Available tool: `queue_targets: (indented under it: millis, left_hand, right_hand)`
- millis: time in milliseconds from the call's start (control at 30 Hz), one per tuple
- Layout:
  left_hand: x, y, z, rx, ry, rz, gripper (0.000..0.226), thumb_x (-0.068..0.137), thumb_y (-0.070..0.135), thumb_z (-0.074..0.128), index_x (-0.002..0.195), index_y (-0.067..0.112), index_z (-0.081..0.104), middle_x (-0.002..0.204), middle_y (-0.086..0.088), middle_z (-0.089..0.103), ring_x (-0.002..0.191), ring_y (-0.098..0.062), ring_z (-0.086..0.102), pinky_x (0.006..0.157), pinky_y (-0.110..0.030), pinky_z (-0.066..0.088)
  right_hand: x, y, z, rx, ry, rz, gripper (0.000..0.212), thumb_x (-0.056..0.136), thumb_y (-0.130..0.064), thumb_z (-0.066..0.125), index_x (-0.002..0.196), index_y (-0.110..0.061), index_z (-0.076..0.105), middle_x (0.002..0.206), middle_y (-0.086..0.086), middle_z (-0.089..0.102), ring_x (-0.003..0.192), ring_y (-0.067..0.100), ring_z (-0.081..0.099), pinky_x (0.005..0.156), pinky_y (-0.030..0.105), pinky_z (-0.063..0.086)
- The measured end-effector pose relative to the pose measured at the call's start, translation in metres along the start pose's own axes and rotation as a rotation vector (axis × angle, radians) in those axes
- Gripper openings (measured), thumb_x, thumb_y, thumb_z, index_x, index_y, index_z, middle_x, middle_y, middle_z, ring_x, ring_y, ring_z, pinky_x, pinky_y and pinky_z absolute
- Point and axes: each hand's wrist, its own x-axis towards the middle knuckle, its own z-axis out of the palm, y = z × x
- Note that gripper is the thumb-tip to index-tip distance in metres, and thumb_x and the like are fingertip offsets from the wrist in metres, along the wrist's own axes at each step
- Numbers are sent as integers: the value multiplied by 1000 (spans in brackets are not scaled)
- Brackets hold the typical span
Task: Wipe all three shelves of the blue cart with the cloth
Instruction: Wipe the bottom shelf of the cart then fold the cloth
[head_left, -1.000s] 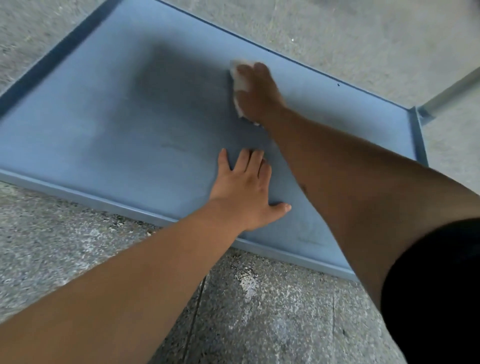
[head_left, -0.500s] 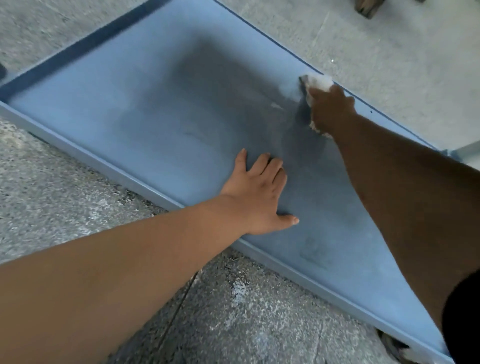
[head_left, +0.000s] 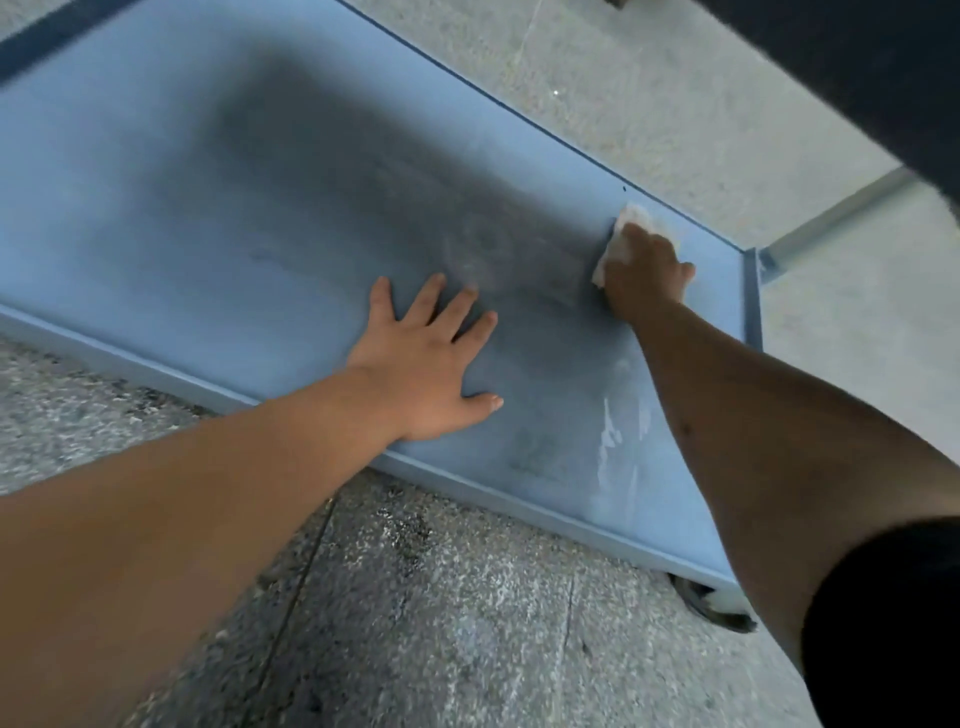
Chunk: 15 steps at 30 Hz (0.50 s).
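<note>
The left hand (head_left: 423, 364) lies flat and open on the near middle of the blue shelf (head_left: 156, 218), gripping nothing. Further right, the right hand (head_left: 647, 270) presses one white cloth (head_left: 621, 234) against the shelf's far right corner, its grip closed over it. One shelf shows in full — seemingly the lowest, close to the floor (head_left: 415, 597) — with wet streaks near right; a dark edge (head_left: 857, 62) above may be another. The other shelves' state cannot be judged

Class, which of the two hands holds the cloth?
The right hand, far along the blue shelf, presses the white cloth; the left hand lies flat and empty.
</note>
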Motion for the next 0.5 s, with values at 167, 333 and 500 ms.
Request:
queue_targets:
  millis: [167, 333, 500]
  left_hand:
    - [0, -3, 2, -14, 22, 16, 96, 72, 84, 7, 151, 29, 12, 159, -5, 10, 146, -30, 4, 105, -72, 5]
    - [-6, -5, -1, -69, 73, -30, 102, 69, 84, 20, 144, 14, 27, 138, -13, 30, 132, -31, 25, 112, -64, 11]
    - [-8, -7, 1, -94, 58, -13, 99, 75, 81, 21, 148, 14, 22, 151, -9, 24, 142, -26, 17, 114, -62, 6]
  right_hand:
    - [-37, -74, 28, -25, -61, -293, 54, 92, -34, 48, 145, -34, 38, 152, 1, 35, 122, 39, 37, 101, 35, 32]
    - [-69, -161, 51, -145, -90, -586, 62, 77, -63, 50, 137, -45, 43, 138, 2, 40, 122, 32, 37, 93, 43, 40]
    - [-63, -129, 44, -15, -211, -638, 60, 88, -33, 55, 146, -24, 40, 159, 7, 21, 147, 28, 16, 118, 38, 18]
